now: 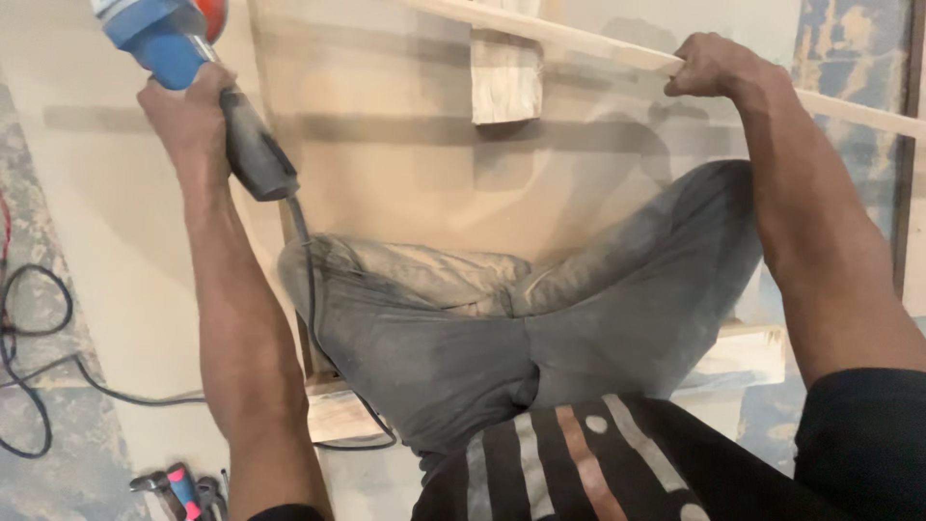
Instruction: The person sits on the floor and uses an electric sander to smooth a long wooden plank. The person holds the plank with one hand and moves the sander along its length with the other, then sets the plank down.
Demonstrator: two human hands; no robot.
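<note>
The left hand (188, 111) was clamped round the grey handle of a blue power tool (169, 39) at the upper left of the frame, its cord (309, 280) trailing down past the knee, likely kept clear of the working end. The right hand (709, 66) gripped a thin wooden strip (569, 39) at upper right, seemingly steadying it. A pale board (405, 174) left open room between both arms.

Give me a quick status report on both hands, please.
Left hand gripping blue power tool by its handle. Right hand clamped on wooden strip. Tool's cord trails over the lap.
</note>
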